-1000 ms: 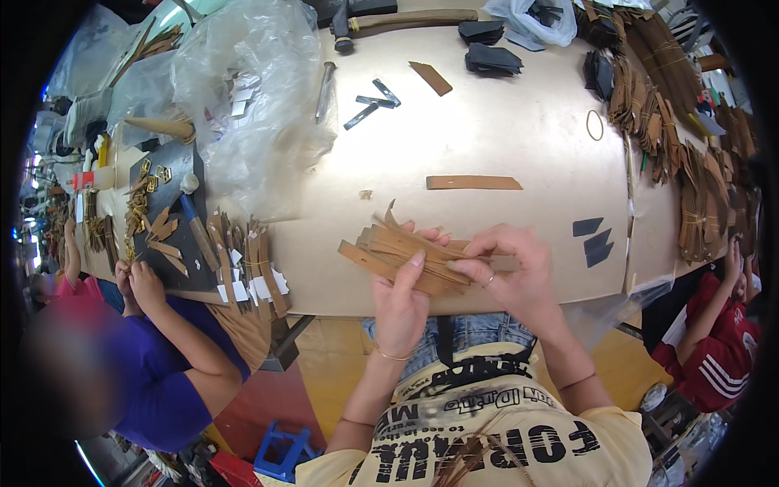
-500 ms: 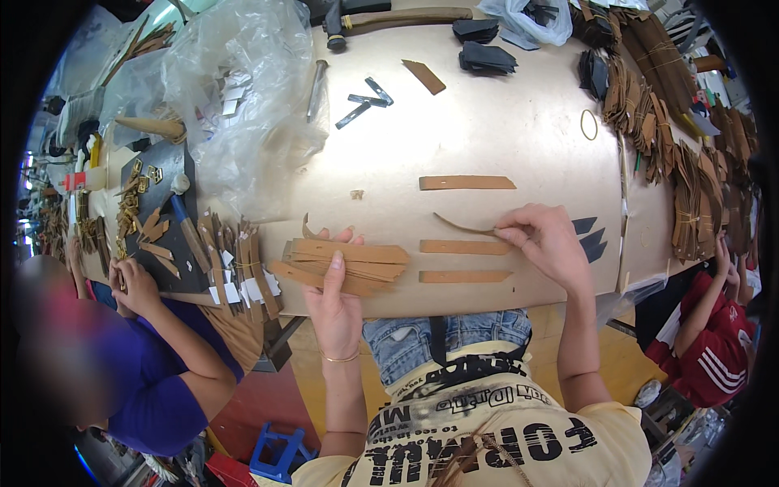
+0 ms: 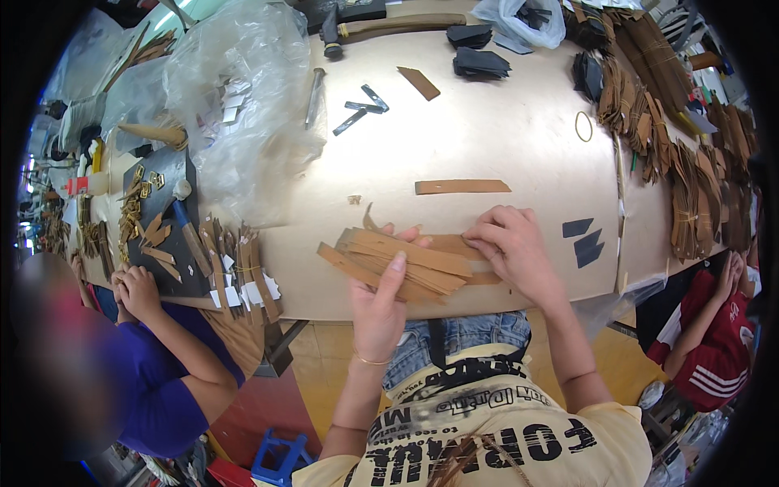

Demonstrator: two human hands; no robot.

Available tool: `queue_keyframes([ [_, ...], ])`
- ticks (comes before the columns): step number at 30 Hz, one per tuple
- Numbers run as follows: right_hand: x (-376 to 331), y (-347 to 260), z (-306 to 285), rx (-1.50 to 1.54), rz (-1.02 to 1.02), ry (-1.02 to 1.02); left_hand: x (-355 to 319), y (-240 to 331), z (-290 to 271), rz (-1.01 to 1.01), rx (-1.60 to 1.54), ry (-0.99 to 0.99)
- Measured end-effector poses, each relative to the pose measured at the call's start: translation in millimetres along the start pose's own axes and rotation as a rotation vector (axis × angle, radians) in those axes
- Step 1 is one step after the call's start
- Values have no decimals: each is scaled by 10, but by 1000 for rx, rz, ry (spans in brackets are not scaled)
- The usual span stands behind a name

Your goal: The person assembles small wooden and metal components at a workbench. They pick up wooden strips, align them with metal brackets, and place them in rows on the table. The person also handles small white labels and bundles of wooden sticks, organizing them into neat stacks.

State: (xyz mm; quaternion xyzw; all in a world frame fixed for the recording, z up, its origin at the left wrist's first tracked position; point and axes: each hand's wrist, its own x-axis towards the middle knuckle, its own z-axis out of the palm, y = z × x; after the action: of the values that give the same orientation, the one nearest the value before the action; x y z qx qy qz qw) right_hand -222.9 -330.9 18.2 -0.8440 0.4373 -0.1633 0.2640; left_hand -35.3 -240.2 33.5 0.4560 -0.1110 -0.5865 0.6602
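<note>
My left hand [image 3: 380, 304] is closed round a fanned bundle of brown leather strips [image 3: 414, 260], thumb on top; one thin strip curls up behind its fingers. Just right of the bundle, my right hand [image 3: 511, 252] is pinched at a brown leather strip [image 3: 450, 242] low over the table. The bundle and the right hand partly cover another strip [image 3: 487, 278] nearer me. Farther off, a single brown strip [image 3: 462, 187] lies flat, parallel to the table edge. Black pointed pieces [image 3: 588, 247] lie to the right of my right hand.
Beyond are metal strips [image 3: 361, 107], a hammer [image 3: 398, 26], black stacks [image 3: 480, 63] and a rubber band [image 3: 583, 126]. Plastic bags [image 3: 251, 105] and tagged bundles [image 3: 235, 264] lie left, brown bundles [image 3: 690, 195] right. Co-workers sit on both sides, one in a purple sleeve [image 3: 166, 390].
My left hand has moved right with the bundle, now overlapping the strips on the table. My right hand has shifted left and lower, bringing its strip down beside the bundle.
</note>
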Motion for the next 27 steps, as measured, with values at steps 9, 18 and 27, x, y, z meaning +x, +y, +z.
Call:
queue_keyframes([
  [9, 29, -268, -257, 530, 130, -59, 16, -52, 88, -39, 25, -50],
  [18, 144, -257, -126, 754, 279, -128, 75, -119, 12, -74, 39, 51],
  [27, 450, -39, -304, 631, 207, -253, 238, -185, 1, -17, 37, 103],
])
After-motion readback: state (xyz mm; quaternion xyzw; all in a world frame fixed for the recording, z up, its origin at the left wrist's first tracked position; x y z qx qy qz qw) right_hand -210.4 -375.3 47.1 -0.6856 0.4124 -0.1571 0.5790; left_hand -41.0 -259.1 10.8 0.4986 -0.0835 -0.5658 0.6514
